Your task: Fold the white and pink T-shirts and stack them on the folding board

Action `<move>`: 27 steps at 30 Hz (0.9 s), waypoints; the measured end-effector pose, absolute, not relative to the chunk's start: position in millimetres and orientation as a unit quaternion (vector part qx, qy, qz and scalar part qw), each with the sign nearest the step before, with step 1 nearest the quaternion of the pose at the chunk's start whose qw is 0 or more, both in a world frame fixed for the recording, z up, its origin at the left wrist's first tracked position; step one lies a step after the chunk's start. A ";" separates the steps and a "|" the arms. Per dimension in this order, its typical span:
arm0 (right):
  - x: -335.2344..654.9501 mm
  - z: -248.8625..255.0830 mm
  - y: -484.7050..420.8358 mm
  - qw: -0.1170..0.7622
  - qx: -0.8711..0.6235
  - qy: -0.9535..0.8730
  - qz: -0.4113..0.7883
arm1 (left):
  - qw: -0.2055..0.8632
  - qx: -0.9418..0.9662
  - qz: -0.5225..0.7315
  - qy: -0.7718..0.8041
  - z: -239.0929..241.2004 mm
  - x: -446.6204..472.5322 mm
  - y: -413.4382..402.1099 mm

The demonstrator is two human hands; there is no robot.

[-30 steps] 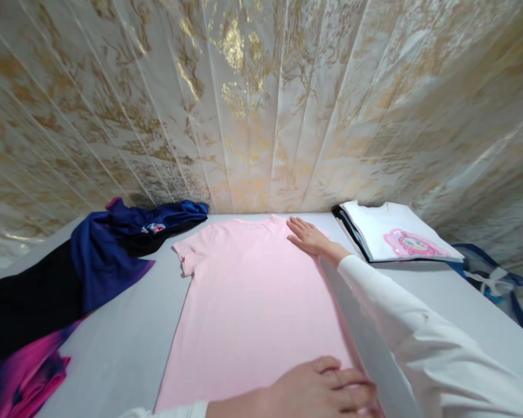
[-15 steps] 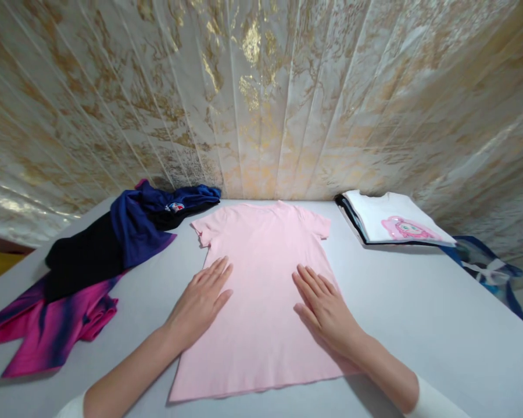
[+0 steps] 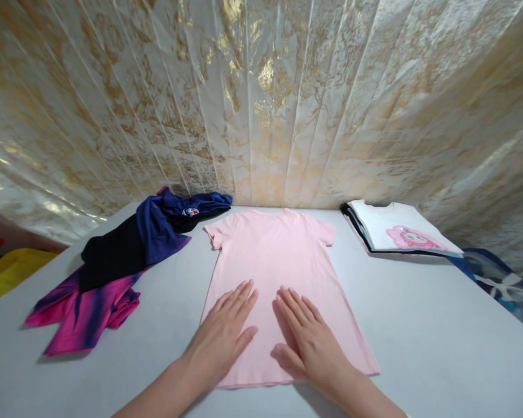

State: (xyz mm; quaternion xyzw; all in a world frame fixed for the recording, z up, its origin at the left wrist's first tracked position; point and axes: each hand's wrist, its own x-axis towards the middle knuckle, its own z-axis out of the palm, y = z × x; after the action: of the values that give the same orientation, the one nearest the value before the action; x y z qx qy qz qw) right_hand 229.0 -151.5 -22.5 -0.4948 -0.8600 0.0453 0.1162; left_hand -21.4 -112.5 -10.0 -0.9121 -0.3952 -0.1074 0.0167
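Note:
A pale pink T-shirt (image 3: 279, 255) lies spread flat on the grey table (image 3: 418, 325), collar toward the wall. My left hand (image 3: 224, 334) rests palm down on its lower part, fingers stretched out. Right beside it, my right hand (image 3: 307, 339) lies flat on the same lower part, fingers also spread. Neither hand grips the cloth.
A loose heap of dark blue, black and magenta clothes (image 3: 113, 267) lies at the left. A folded white shirt with a pink print (image 3: 398, 232) tops a small stack at the back right. A blue bag (image 3: 497, 278) sits off the right edge. A gold-patterned curtain (image 3: 261, 98) hangs behind.
Both hands have slid down the pink shirt toward its hem and come closer together. The view has pulled back from the table.

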 end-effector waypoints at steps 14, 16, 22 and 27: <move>217.6 3.3 -159.7 0.136 -0.445 -0.863 0.198 | -0.255 -0.906 -0.165 -0.295 18.3 -30.8 -154.0; 211.7 12.3 -163.5 0.165 -0.412 -0.859 0.256 | -0.279 -0.893 -0.168 -0.310 20.2 -29.6 -158.9; 204.1 17.0 -169.9 0.194 -0.388 -0.839 0.329 | -0.267 -0.890 -0.193 -0.315 14.9 -25.8 -157.8; 205.1 12.3 -168.9 0.185 -0.381 -0.848 0.319 | -0.222 -0.911 -0.235 -0.257 8.7 -27.0 -158.3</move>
State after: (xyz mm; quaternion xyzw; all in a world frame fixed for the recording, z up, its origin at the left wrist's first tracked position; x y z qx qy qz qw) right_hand 205.1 -168.9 12.3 -0.3811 -0.8479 0.3187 0.1852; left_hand -27.0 -158.3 8.7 -0.9108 -0.2570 -0.2349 -0.2220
